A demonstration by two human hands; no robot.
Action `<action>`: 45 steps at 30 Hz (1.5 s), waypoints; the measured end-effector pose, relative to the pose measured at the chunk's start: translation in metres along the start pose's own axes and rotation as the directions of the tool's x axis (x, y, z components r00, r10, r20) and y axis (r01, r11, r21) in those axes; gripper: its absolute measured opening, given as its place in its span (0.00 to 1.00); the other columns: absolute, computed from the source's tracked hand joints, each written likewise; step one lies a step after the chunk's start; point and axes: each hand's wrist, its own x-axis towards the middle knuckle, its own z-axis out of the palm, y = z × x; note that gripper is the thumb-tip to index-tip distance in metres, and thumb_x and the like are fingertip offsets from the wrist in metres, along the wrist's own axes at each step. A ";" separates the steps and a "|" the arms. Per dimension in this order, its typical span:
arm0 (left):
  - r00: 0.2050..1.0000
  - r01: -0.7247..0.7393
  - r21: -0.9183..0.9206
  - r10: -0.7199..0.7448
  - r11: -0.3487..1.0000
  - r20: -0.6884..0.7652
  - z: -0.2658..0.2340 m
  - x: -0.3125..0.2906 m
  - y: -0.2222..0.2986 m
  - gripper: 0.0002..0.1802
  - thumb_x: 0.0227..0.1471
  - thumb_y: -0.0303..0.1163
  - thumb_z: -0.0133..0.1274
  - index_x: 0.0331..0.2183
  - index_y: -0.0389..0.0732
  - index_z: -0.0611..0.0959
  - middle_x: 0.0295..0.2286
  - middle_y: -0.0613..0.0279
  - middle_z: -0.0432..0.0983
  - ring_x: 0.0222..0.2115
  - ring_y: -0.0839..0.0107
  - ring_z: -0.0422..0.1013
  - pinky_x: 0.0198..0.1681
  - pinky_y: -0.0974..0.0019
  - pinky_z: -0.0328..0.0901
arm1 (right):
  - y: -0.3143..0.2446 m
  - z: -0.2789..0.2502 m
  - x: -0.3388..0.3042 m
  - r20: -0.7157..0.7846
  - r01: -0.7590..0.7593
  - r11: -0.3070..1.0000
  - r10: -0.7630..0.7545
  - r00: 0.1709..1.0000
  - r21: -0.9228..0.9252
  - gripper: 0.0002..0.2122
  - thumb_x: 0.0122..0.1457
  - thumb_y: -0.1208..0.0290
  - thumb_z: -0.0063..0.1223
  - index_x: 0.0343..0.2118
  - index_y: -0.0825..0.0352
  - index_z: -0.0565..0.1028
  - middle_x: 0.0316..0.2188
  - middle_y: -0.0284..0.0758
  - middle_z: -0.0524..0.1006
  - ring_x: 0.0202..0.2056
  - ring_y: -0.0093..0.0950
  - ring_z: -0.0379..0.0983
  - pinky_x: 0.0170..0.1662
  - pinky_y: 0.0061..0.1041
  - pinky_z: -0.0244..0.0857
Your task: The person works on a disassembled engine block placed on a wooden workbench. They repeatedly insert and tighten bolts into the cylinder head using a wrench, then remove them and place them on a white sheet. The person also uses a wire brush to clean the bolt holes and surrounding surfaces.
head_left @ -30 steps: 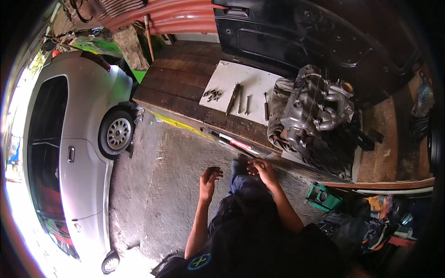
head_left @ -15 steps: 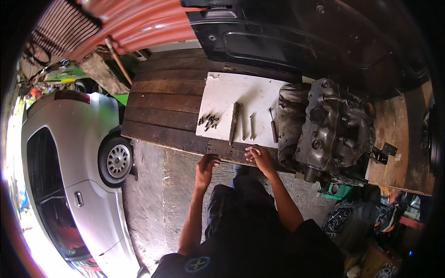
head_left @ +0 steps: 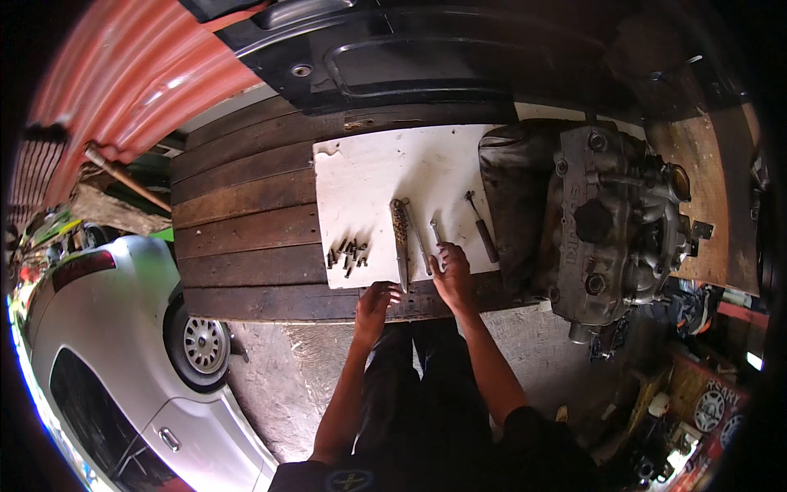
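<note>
A white board [head_left: 361,164] lies on the bench before me, holding a small spanner [head_left: 434,229], a longer thin spanner [head_left: 419,236], a long mottled tool [head_left: 400,234] with a tapered end and a slim dark-handled tool [head_left: 484,234]. My right hand [head_left: 453,277] is over the lower end of the small spanner, thumb and bent fingers apart; that end is hidden, and no firm grip shows. My left hand [head_left: 377,310] hovers at the bench's front edge beside the tapered tip, its fingers loosely bent and apart. Several bolts [head_left: 348,252] lie on the board's left part.
A grimy engine [head_left: 594,221] stands to the right, next to a dark cloth-like bundle [head_left: 516,197]. Dark planks [head_left: 246,238] form the bench. A black vehicle panel [head_left: 410,66] rises behind it. A silver car [head_left: 115,320] is parked at left.
Both hands have moved forward, the right one onto the board at the small spanner. My view has shifted, bringing the bench and engine closer.
</note>
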 end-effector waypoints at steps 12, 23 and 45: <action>0.986 0.066 0.010 -0.067 0.998 0.155 -0.040 0.035 0.011 0.12 0.59 0.25 0.41 0.43 0.34 0.75 0.34 0.58 0.78 0.34 0.72 0.74 0.38 0.70 0.66 | -0.043 0.031 0.011 0.137 -0.105 0.938 0.158 0.978 -0.332 0.20 0.49 0.68 0.61 0.41 0.74 0.68 0.36 0.51 0.73 0.39 0.48 0.73 0.41 0.39 0.70; 0.934 -0.010 0.070 -0.016 0.998 0.356 -0.016 0.037 0.067 0.12 0.59 0.29 0.43 0.42 0.33 0.75 0.34 0.58 0.77 0.35 0.69 0.74 0.38 0.68 0.67 | -0.043 -0.044 -0.043 0.088 -0.307 0.897 0.295 0.951 0.319 0.10 0.53 0.73 0.60 0.33 0.73 0.74 0.22 0.40 0.77 0.24 0.33 0.78 0.33 0.32 0.70; 0.839 -0.273 0.154 0.157 0.950 0.521 0.128 -0.010 0.160 0.10 0.55 0.27 0.54 0.35 0.28 0.79 0.25 0.56 0.78 0.26 0.69 0.73 0.35 0.65 0.67 | -0.101 -0.231 -0.118 -0.325 0.038 0.666 0.314 0.892 0.745 0.07 0.58 0.73 0.58 0.35 0.71 0.78 0.26 0.34 0.79 0.25 0.20 0.73 0.27 0.20 0.66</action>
